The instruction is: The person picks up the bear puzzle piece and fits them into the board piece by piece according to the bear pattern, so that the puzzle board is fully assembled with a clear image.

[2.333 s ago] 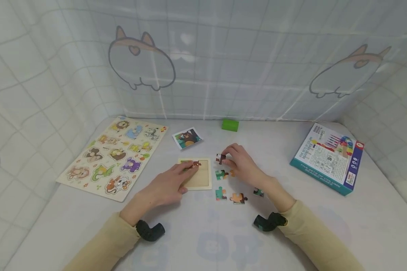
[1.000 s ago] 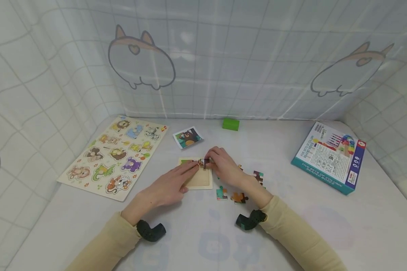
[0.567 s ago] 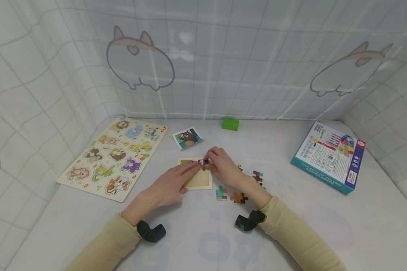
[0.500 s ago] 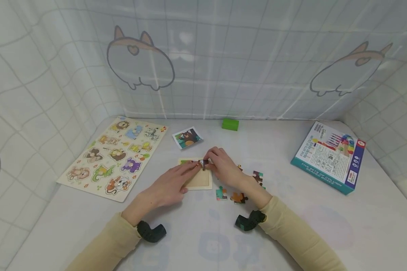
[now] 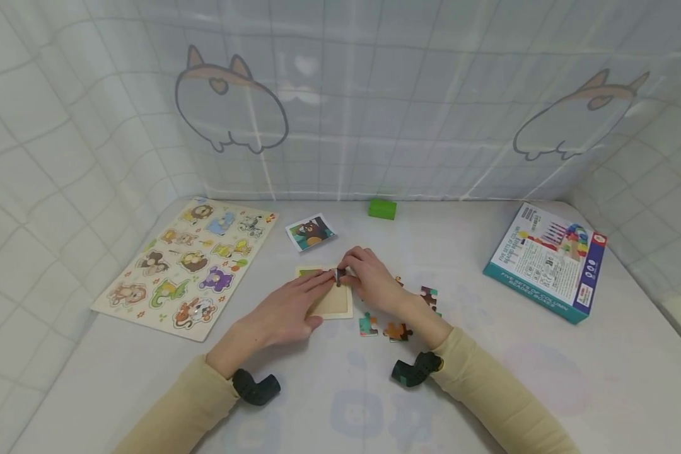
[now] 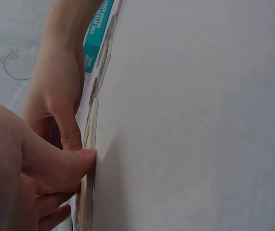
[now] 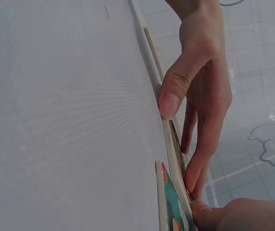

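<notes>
A small square wooden puzzle tray [image 5: 333, 306] lies between my hands, its lower part bare wood. My left hand [image 5: 280, 309] lays straight fingers over the pieces along its top side, while the thumb touches the tray's near edge, as the left wrist view shows. A bit of green puzzle piece [image 5: 306, 272] shows beyond those fingers. At the upper right corner my right hand [image 5: 374, 282] pinches a dark puzzle piece [image 5: 338, 277], tilted on edge beside the left fingertips. Most of that piece is hidden by the fingers.
Loose puzzle pieces [image 5: 368, 325] lie right of the tray, some under the right forearm. Behind are a bear picture card [image 5: 311, 232] and a green block [image 5: 383, 209]. An animal board [image 5: 200, 333] lies left, a boxed bead set [image 5: 545, 261] right.
My right hand has brought the dark puzzle piece left from beside the tray to its upper right corner, and the piece now tilts up. The left hand stays nearly still.
</notes>
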`<state>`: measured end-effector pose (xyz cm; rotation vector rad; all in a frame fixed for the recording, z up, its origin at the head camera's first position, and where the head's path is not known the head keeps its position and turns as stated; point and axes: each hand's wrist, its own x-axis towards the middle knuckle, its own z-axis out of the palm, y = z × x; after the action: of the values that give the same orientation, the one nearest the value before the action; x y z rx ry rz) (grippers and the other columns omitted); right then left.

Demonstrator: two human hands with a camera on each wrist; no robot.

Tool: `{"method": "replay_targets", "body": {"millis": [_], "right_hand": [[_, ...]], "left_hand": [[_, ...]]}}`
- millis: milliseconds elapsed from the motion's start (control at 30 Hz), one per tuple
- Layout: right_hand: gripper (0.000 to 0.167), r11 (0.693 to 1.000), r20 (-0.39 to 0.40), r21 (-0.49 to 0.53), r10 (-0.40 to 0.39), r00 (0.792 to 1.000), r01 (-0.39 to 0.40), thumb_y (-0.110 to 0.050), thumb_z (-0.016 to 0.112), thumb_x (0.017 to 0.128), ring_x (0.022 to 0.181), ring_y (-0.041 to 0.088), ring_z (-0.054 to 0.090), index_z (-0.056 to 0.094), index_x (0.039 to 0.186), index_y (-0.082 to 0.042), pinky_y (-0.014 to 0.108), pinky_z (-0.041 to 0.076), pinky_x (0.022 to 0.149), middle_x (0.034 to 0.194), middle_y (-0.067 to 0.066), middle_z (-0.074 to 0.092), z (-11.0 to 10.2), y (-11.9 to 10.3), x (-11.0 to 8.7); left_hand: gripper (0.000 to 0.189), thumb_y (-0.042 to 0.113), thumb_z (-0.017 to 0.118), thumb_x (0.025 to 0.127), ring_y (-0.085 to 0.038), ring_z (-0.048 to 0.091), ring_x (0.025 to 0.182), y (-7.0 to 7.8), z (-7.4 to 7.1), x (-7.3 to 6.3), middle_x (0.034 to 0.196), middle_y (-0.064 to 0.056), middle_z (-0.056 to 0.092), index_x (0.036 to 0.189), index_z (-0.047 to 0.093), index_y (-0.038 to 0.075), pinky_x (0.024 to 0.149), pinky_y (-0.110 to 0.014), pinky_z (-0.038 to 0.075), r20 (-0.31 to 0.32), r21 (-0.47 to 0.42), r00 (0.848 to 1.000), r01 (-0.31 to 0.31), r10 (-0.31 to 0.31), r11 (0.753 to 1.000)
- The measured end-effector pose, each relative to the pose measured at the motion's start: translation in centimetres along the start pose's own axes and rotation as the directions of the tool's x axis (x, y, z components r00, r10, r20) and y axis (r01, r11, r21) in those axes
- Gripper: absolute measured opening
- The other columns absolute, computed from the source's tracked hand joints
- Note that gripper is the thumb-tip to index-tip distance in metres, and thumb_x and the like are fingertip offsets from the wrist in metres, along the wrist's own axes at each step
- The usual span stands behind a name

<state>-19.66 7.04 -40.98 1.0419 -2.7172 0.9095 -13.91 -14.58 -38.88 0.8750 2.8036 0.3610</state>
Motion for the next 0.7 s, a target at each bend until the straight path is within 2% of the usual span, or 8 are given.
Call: {"method": "replay_targets", "body": {"millis": [233, 500, 700], "right_hand": [[0.015, 1.000, 0.000, -0.004, 0.014, 1.000, -0.014, -0.011, 0.067, 0.096, 0.106, 0.025, 0.054, 0.069, 0.109, -0.003, 0.038, 0.052, 0.092, 0.117, 0.010, 0.060, 0.14, 0.15, -0.02], [0.016, 1.000, 0.008, 0.008, 0.029, 1.000, -0.029, -0.014, 0.066, 0.097, 0.107, 0.025, 0.054, 0.070, 0.109, -0.004, 0.038, 0.051, 0.092, 0.118, 0.009, 0.060, 0.16, 0.37, -0.01], [0.017, 0.999, 0.007, 0.012, 0.036, 0.999, -0.036, -0.014, 0.066, 0.097, 0.107, 0.025, 0.054, 0.071, 0.110, -0.003, 0.038, 0.051, 0.092, 0.118, 0.009, 0.060, 0.05, 0.28, -0.01]], "left_hand": [[0.072, 0.029, 0.061, 0.096, -0.024, 0.019, 0.154, -0.11, 0.25, 0.06, 0.166, -0.002, 0.024, 0.158, 0.030, 0.012, 0.125, -0.045, 0.022, 0.006, -0.020, 1.000, 0.008, -0.008, 1.000], [0.070, 0.027, 0.059, 0.098, -0.028, 0.018, 0.154, -0.21, 0.45, 0.04, 0.165, -0.009, 0.025, 0.158, 0.029, 0.008, 0.125, -0.048, 0.022, -0.004, 0.011, 0.999, -0.045, 0.045, 0.999], [0.070, 0.027, 0.059, 0.098, -0.029, 0.018, 0.154, -0.19, 0.56, 0.09, 0.165, -0.008, 0.025, 0.158, 0.029, 0.008, 0.125, -0.048, 0.022, -0.006, 0.019, 0.999, -0.042, 0.042, 0.999]]}}
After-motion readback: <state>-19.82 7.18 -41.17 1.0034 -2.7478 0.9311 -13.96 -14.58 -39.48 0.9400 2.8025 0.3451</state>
